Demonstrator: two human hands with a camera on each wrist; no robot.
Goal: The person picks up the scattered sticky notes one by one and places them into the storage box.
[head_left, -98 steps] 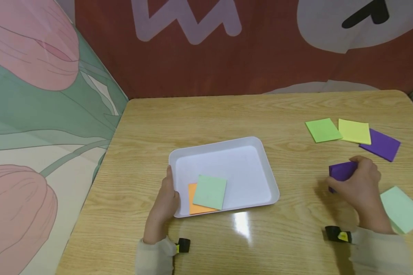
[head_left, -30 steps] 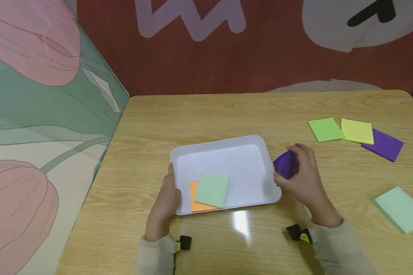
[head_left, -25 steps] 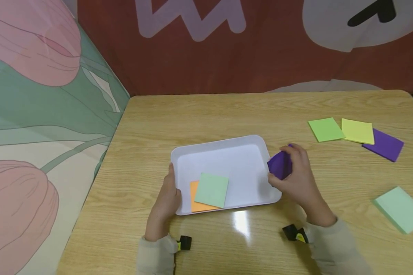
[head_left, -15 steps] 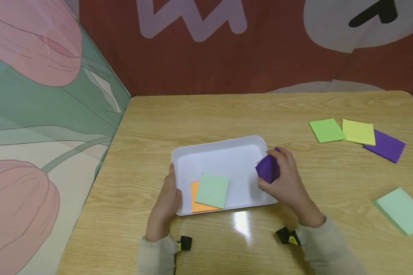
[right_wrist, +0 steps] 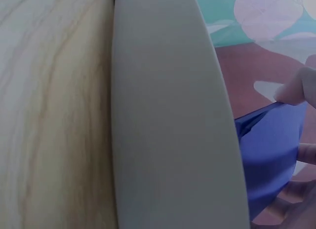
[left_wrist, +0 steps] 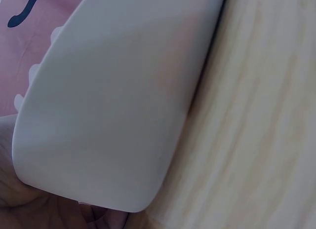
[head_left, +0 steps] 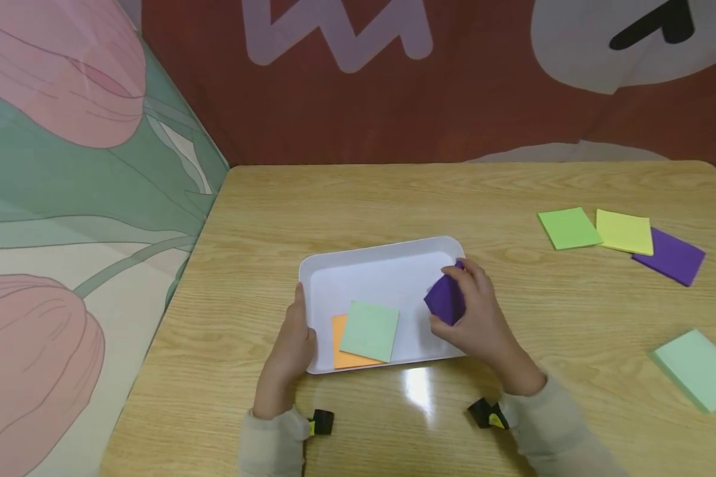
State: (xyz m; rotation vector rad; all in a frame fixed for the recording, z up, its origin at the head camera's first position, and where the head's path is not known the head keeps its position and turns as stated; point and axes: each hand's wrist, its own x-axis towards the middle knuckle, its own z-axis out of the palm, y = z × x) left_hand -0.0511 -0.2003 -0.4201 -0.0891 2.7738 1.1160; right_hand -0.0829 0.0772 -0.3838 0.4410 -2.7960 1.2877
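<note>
Over the white tray [head_left: 364,265], at its right end, the right hand [head_left: 474,318] pinches a purple note pad [head_left: 444,299], while the left hand [head_left: 289,348] grips the tray's left rim beside the pale green pad [head_left: 368,330] inside.

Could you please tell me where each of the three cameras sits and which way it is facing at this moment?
Head: worn on the head, looking forward and down at the table; both hands and sleeves show.
Left wrist: low beside the white tray, facing its outer wall; part of the left hand shows.
Right wrist: low at the tray's rim, facing the purple pad; fingertips show.
All three views share the tray.
</note>
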